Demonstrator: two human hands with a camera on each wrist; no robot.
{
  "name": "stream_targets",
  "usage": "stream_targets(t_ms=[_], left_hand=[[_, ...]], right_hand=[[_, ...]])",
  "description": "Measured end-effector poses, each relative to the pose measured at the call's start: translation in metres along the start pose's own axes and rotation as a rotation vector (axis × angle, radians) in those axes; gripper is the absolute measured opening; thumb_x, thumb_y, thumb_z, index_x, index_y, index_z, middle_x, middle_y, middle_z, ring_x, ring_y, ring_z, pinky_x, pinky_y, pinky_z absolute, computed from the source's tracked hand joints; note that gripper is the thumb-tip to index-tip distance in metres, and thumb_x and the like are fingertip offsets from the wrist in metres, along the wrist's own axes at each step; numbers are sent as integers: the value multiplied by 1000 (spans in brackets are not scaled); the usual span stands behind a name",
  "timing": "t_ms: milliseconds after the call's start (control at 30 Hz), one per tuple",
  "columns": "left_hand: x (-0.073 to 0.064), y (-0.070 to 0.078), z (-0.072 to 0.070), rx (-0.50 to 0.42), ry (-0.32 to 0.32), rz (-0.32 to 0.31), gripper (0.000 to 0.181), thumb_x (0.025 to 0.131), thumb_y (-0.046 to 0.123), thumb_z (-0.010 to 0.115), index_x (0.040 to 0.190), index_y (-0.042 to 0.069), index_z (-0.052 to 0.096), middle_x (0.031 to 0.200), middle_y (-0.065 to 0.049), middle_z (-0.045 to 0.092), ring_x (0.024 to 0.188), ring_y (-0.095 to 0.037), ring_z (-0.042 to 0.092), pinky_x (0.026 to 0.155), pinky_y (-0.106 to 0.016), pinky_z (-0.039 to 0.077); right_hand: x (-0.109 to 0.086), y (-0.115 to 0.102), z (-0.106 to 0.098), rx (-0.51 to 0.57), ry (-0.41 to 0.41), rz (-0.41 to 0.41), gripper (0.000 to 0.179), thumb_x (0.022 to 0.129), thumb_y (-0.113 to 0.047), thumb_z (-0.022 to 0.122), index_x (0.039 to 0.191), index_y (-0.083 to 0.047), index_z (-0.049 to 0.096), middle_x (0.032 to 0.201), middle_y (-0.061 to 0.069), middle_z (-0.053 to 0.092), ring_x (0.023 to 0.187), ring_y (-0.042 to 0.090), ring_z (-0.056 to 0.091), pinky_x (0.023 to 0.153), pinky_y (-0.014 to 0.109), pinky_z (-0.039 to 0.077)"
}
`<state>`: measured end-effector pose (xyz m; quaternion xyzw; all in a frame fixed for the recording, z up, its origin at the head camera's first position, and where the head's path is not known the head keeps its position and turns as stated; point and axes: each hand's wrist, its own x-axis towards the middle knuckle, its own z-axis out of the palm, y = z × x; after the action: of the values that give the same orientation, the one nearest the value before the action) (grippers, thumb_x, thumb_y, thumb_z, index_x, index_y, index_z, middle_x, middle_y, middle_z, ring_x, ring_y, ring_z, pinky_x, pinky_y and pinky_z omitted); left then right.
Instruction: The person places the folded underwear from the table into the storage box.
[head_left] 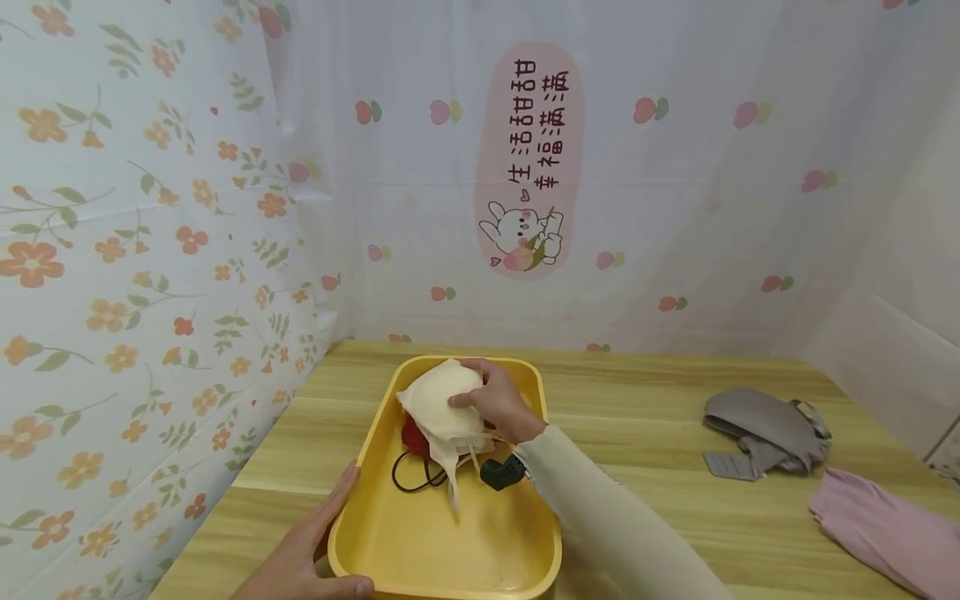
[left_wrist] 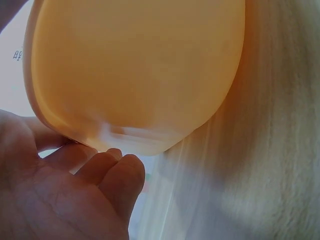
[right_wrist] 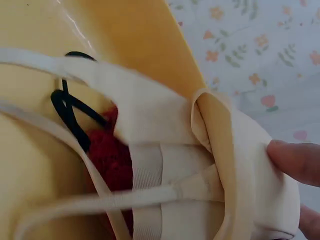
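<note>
A yellow plastic tub (head_left: 442, 554) stands on the table in the head view. My left hand (head_left: 303, 546) grips its near left corner, thumb at the front and fingers along the side; the left wrist view shows the fingers against the tub's outer wall. Inside the tub's far half, my right hand (head_left: 501, 404) holds a cream bra (head_left: 442, 400) by its cup, thumb on top. Its straps and band trail toward the near side. In the right wrist view, red lacy fabric (right_wrist: 107, 160) with a black cord (right_wrist: 70, 115) lies partly hidden beneath the bra.
On the wooden table (head_left: 637, 400) to the right lie a crumpled grey bra (head_left: 768, 425) and a folded pink garment (head_left: 892, 525). Patterned cloth walls (head_left: 420, 208) close off the back and left side. A black wrist camera (head_left: 502, 473) hangs under the right wrist.
</note>
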<state>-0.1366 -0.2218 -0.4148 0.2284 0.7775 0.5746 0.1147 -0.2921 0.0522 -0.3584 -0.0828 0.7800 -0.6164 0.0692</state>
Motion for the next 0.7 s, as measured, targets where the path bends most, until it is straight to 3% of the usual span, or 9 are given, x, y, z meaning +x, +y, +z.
stream_targets(t_ms=[167, 300, 433, 567, 700], left_hand=[[0, 1, 0, 16, 14, 6, 110, 85, 10, 78, 164, 24, 2, 168, -21, -12, 134, 21, 24, 98, -13, 44], [-1, -1, -1, 38, 25, 35, 110, 85, 10, 79, 164, 24, 4, 167, -23, -10, 134, 21, 24, 97, -13, 45], [-2, -3, -1, 55, 27, 75, 109, 85, 10, 79, 164, 21, 4, 166, -26, -9, 135, 20, 24, 97, -13, 46], [-1, -1, -1, 30, 27, 18, 110, 85, 10, 79, 164, 24, 4, 168, -20, -10, 134, 21, 24, 98, -12, 44], [-1, 1, -1, 29, 30, -14, 110, 85, 11, 79, 164, 24, 4, 169, -17, -10, 134, 22, 23, 98, -11, 42]], right_hand=[[-2, -2, -2, -199, 69, -51, 59, 84, -10, 79, 139, -7, 58, 134, 20, 59, 110, 33, 62, 84, 40, 60], [-5, -2, -5, -338, 70, -76, 54, 83, -17, 80, 133, -4, 63, 133, 17, 63, 109, 31, 63, 83, 40, 59], [-8, -1, -9, -377, 28, -65, 53, 87, -21, 77, 135, -5, 61, 130, 17, 63, 106, 30, 62, 82, 40, 57], [-12, -7, -18, -390, -6, -37, 56, 91, -24, 72, 141, -6, 54, 140, 22, 56, 116, 35, 61, 90, 45, 56], [-12, -15, -31, -440, 14, -17, 56, 93, -27, 71, 143, -8, 54, 145, 24, 52, 125, 40, 57, 98, 51, 53]])
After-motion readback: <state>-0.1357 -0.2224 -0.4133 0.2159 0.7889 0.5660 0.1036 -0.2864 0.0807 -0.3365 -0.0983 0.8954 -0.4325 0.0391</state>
